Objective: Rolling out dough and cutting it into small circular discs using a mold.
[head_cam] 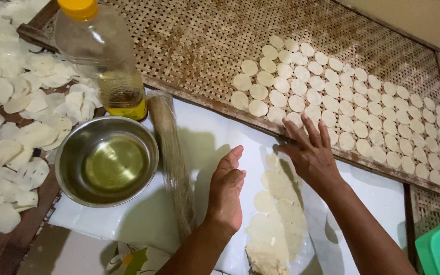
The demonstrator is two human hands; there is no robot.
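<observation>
In the lower middle of the frame the left hand [226, 191] stands on its edge, palm turned toward the right, its fingers [232, 158] straight, pressed together and gripping nothing. It rests on a white sheet [143, 214] that covers the surface below. Just right of it lies a strip of flattened pale dough rounds [276, 203], running from the bottom edge up toward the centre.

The right hand [309, 150] reaches from the lower right with the forearm slanting up, palm down and flat. Its fingers [306, 127] are spread and extended, holding nothing, their tips at the wooden edge of a woven bamboo tray [194, 46]. Rows of small dough discs [342, 97] fill the tray's right half.

At centre left a steel bowl [72, 163] holds yellowish oil, with a plastic oil bottle [103, 56] with a yellow cap behind it and a roll of clear wrap [171, 153] beside it. Thin white discs [11, 112] are heaped along the left edge. A green container [434, 244] shows in the lower right corner.
</observation>
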